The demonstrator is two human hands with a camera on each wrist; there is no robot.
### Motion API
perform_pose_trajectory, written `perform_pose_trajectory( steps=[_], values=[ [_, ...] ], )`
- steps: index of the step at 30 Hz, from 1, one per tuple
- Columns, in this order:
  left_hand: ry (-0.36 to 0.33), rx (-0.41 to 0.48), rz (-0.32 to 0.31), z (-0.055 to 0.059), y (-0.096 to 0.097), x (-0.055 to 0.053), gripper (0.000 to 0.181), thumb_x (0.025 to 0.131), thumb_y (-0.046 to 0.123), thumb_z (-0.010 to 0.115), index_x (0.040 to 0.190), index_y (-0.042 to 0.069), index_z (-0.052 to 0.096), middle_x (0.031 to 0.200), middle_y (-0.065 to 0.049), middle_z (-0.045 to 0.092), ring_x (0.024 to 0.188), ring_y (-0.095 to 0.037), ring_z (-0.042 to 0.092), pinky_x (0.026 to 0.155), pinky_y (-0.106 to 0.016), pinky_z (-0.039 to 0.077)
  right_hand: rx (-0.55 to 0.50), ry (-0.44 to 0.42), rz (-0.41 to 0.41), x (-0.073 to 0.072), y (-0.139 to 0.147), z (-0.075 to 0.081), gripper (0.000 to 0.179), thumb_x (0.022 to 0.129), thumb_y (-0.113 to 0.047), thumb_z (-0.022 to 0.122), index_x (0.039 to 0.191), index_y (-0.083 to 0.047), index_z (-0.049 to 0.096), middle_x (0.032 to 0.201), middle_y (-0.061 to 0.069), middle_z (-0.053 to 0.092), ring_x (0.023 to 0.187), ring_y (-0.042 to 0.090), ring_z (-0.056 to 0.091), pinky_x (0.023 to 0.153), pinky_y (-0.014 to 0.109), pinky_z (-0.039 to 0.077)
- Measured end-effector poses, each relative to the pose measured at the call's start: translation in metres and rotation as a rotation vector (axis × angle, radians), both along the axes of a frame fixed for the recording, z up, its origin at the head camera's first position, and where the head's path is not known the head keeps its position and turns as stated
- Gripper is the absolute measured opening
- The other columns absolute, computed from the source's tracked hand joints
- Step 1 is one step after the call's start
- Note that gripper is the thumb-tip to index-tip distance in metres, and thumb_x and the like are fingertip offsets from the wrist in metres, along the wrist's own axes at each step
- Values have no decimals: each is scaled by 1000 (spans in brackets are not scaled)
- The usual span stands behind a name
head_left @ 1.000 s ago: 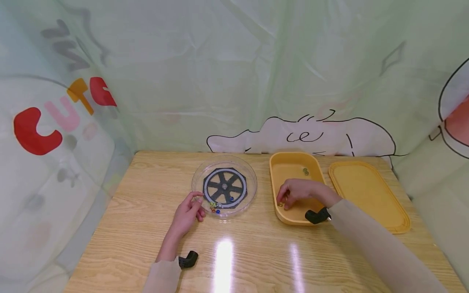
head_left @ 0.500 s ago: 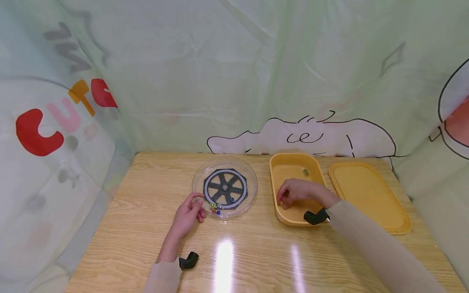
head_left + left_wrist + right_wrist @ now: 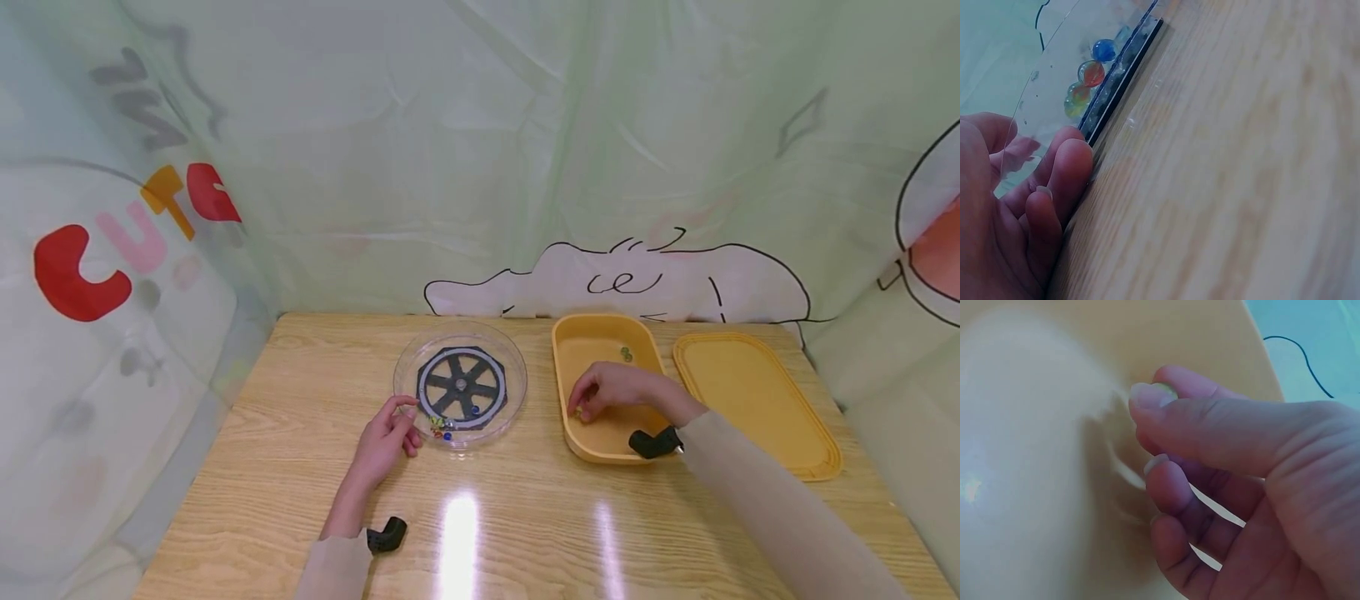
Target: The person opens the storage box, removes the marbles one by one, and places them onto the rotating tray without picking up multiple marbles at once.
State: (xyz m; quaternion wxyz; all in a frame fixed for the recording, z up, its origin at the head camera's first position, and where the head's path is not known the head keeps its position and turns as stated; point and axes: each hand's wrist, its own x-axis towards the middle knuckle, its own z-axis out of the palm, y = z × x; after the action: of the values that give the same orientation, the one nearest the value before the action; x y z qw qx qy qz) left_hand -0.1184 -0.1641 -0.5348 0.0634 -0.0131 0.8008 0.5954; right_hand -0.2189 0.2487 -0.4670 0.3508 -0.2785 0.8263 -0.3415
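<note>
My right hand (image 3: 613,389) is inside the yellow-orange tub (image 3: 592,448). Its thumb and index finger pinch a small yellow-green marble (image 3: 1165,390), mostly covered by the fingertips. The other fingers curl loosely below. At the near left side of a round clear dish (image 3: 514,410), my left hand (image 3: 381,442) rests its relaxed fingers at the rim. Marbles lie together in the dish close to that hand, among them a blue marble (image 3: 1104,50) and a clear marble with orange-red inside (image 3: 1091,74). Another blue marble (image 3: 476,410) lies farther in.
A dark spoked wheel shape with a pale ring (image 3: 491,365) shows within the dish. Green marbles (image 3: 626,353) sit at the tub's far side. To the tub's right lies a flat yellow lid (image 3: 750,400). A printed curtain (image 3: 480,167) stands behind the wooden table (image 3: 300,375).
My right hand has closed its thumb and finger on the marble and lifted slightly from the tub's floor. The left hand and the dish have stayed in place.
</note>
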Motion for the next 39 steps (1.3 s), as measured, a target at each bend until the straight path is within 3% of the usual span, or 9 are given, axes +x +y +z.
perform_pose_trajectory(
  steps=[13,39],
  values=[
    [5,11,-16,0,0,0,25,105,32,51,127,22,58,74,-8,64,60,-25,63,62,-32,52,-21,32,-70,3,8,11,14,88,-8,75,102,-7,76,88,0,69,82,19,58,76,27,48],
    [5,-8,-7,1,0,0,23,106,29,50,127,23,57,74,-9,65,60,-25,63,62,-33,52,-85,53,-121,16,9,20,18,89,-10,74,105,-1,74,91,4,69,83,22,57,73,27,49]
  ],
)
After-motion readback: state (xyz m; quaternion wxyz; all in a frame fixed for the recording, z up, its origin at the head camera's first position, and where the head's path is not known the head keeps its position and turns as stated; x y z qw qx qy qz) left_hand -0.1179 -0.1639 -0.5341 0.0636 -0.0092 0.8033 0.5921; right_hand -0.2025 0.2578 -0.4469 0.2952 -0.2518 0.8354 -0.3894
